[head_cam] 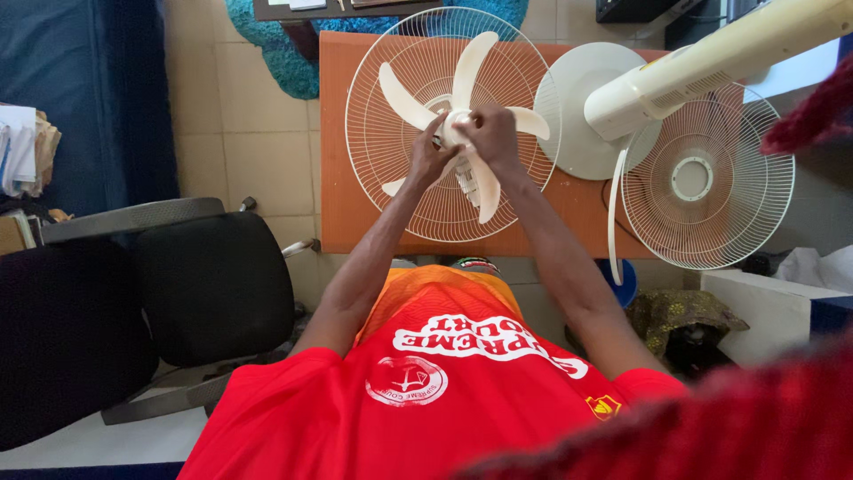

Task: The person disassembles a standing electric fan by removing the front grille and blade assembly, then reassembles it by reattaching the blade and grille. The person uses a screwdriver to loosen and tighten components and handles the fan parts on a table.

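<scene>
A cream fan blade (475, 76) with several vanes sits inside a round wire rear grille (378, 133) on an orange-brown table (342, 196). Both my hands meet at the blade's centre hub. My left hand (428, 158) grips the hub from the left. My right hand (489, 133) is closed on the hub from the top right. The hub itself is mostly hidden by my fingers.
A second wire grille (711, 182) lies at the table's right end beside the fan's round base (577, 107) and cream stand pole (711, 62). A black office chair (209, 284) stands at the left. A blue rug (275, 44) lies beyond the table.
</scene>
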